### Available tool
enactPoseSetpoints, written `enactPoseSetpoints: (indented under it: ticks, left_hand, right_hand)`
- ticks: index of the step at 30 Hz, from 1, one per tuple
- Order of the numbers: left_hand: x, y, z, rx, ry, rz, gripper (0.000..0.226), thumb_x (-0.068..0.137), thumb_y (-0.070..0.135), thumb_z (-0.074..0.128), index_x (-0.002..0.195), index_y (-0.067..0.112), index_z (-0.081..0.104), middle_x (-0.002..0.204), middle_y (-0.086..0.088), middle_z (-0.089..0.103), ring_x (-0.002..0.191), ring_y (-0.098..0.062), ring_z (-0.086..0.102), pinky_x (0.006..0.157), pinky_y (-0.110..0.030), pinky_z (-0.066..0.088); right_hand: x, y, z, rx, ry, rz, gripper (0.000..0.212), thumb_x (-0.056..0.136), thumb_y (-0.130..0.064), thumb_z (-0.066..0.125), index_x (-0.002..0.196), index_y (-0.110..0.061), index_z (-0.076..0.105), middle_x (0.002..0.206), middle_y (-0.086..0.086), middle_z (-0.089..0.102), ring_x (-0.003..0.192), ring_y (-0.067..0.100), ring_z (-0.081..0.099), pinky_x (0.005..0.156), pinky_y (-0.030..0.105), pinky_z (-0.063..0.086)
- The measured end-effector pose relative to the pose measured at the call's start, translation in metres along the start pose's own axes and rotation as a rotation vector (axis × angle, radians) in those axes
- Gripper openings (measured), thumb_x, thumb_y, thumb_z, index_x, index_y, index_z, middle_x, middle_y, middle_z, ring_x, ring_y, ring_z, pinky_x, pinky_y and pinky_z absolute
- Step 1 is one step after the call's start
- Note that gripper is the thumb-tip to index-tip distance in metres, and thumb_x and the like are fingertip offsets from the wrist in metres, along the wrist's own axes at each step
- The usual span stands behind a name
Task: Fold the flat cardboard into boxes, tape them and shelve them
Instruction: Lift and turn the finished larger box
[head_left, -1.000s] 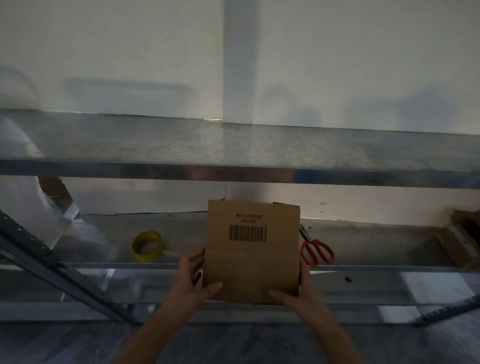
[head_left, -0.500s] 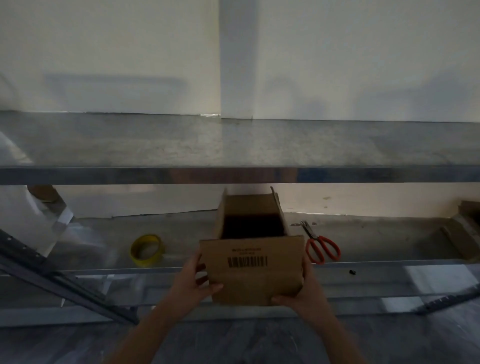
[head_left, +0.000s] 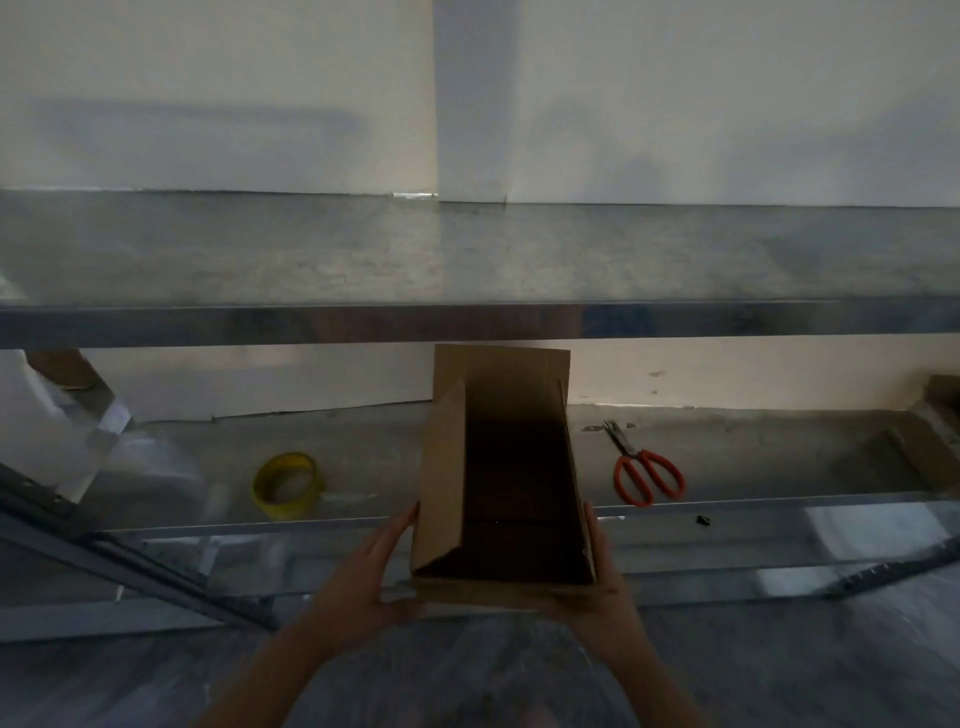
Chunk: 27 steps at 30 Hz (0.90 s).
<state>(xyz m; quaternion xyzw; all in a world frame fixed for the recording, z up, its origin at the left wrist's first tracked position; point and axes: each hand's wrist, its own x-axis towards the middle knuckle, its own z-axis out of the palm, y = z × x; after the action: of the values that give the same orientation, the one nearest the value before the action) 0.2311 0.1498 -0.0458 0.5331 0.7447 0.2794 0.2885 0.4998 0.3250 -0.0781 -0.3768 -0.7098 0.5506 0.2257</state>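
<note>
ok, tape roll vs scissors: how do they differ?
Colour: the tape roll is yellow; the scissors have red handles.
Side: tape roll lies left of the cardboard box, scissors right of it.
Shape: tape roll is a ring, scissors long, blades toward the wall.
Shared: both rest on the lower shelf, untouched.

The inside of the open brown cardboard box (head_left: 444, 483) is too dark to show its bottom; the fingers of the right hand (head_left: 605, 577) are mostly hidden behind its wall; a tiny black thing (head_left: 703, 520) by the grey metal shelf rail (head_left: 779, 505) is too small to tell; a brown cardboard piece (head_left: 935, 441) is cut off at the right edge.
</note>
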Motion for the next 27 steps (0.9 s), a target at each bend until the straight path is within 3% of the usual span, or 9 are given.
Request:
enactPoseSetpoints:
  ticks: [2, 5, 9, 17, 20, 24, 27]
  left_hand:
    - [0.001, -0.007, -0.016, 0.315, -0.001, 0.070, 0.102, 0.075, 0.077, 0.053, 0.149, 0.041, -0.009, 0.157, 0.021, -0.001, 0.147, -0.005, 0.000, 0.118, -0.023, 0.004]
    - [0.002, -0.011, -0.043, 0.534, -0.017, 0.074, 0.104, 0.076, 0.084, 0.037, 0.149, 0.032, -0.015, 0.158, 0.014, -0.011, 0.146, -0.010, -0.015, 0.119, -0.033, -0.008]
    - [-0.001, -0.001, -0.060, 0.525, 0.031, 0.065, 0.106, 0.074, 0.084, 0.039, 0.151, 0.028, -0.006, 0.159, 0.011, -0.003, 0.148, -0.012, -0.010, 0.119, -0.035, -0.004]
    - [-0.002, 0.041, -0.040, 0.538, -0.027, 0.049, 0.104, 0.071, 0.087, 0.037, 0.148, 0.039, -0.013, 0.159, 0.017, -0.010, 0.147, -0.008, -0.014, 0.120, -0.036, -0.005]
    - [0.005, 0.066, -0.026, 0.562, -0.030, 0.066, 0.103, 0.072, 0.087, 0.038, 0.149, 0.041, -0.012, 0.158, 0.018, -0.011, 0.146, -0.006, -0.017, 0.119, -0.036, -0.008]
    - [0.028, 0.115, 0.009, 0.592, -0.021, 0.120, 0.103, 0.074, 0.086, 0.039, 0.149, 0.038, -0.012, 0.158, 0.017, -0.013, 0.146, -0.008, -0.016, 0.120, -0.036, -0.010]
    - [0.053, 0.159, 0.053, 0.589, -0.004, 0.142, 0.104, 0.073, 0.086, 0.037, 0.149, 0.037, -0.013, 0.157, 0.016, -0.014, 0.146, -0.008, -0.016, 0.118, -0.033, -0.012]
  right_hand:
    - [-0.003, 0.004, 0.000, 0.015, 0.022, 0.003, 0.122, 0.058, -0.027, 0.096, 0.152, -0.039, 0.020, 0.142, -0.018, 0.049, 0.130, 0.004, 0.049, 0.096, 0.019, 0.049]
    - [-0.006, 0.008, -0.002, 0.034, 0.042, -0.021, 0.121, 0.055, -0.026, 0.097, 0.151, -0.037, 0.024, 0.138, -0.018, 0.054, 0.127, 0.005, 0.053, 0.096, 0.020, 0.049]
    - [-0.010, 0.007, -0.009, 0.049, 0.039, -0.053, 0.116, 0.061, -0.015, 0.094, 0.151, -0.038, 0.025, 0.137, -0.013, 0.056, 0.127, 0.009, 0.054, 0.094, 0.020, 0.050]
    - [-0.031, 0.002, -0.042, 0.127, 0.063, -0.101, 0.107, 0.062, -0.015, 0.092, 0.149, -0.030, 0.031, 0.136, -0.009, 0.058, 0.128, 0.012, 0.053, 0.096, 0.023, 0.050]
    - [-0.036, -0.001, -0.075, 0.150, 0.090, -0.111, 0.110, 0.059, -0.024, 0.093, 0.149, -0.032, 0.031, 0.135, -0.015, 0.058, 0.126, 0.006, 0.054, 0.095, 0.015, 0.047]
    - [-0.040, 0.003, -0.149, 0.094, 0.106, -0.119, 0.112, 0.059, -0.039, 0.091, 0.150, -0.043, 0.026, 0.131, -0.019, 0.060, 0.121, 0.003, 0.057, 0.090, 0.014, 0.049]
    - [-0.046, 0.018, -0.223, 0.037, 0.119, -0.129, 0.116, 0.060, -0.049, 0.090, 0.153, -0.040, 0.021, 0.138, -0.017, 0.055, 0.126, 0.004, 0.053, 0.095, 0.016, 0.048]
